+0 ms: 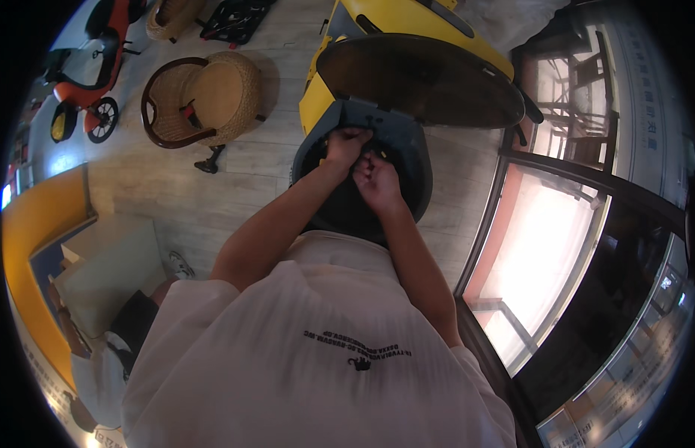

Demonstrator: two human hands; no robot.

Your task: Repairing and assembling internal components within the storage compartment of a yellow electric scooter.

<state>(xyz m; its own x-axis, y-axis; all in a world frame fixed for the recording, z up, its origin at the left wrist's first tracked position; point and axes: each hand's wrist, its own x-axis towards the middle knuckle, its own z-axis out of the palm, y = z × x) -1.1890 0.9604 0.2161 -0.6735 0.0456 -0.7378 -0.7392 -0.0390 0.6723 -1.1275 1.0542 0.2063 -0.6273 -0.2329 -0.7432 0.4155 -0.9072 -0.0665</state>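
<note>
A yellow scooter-like vehicle point(315, 104) has a large dark panel point(418, 78) raised over a dark grey compartment point(407, 157). Both of my hands are inside that compartment, near its back wall. My left hand point(347, 147) is higher, its fingers curled against a small dark fitting. My right hand point(376, 178) sits just below and to the right, fingertips pinched together near the same spot. What either one grips is too small and shadowed to make out.
A wicker chair point(228, 97), a black tool case point(231, 19) and an orange two-wheeler point(97, 82) stand at upper left. A seated person point(101, 373) is at lower left beside a pale box point(116, 276). A dark-framed glass door point(541, 254) runs along my right.
</note>
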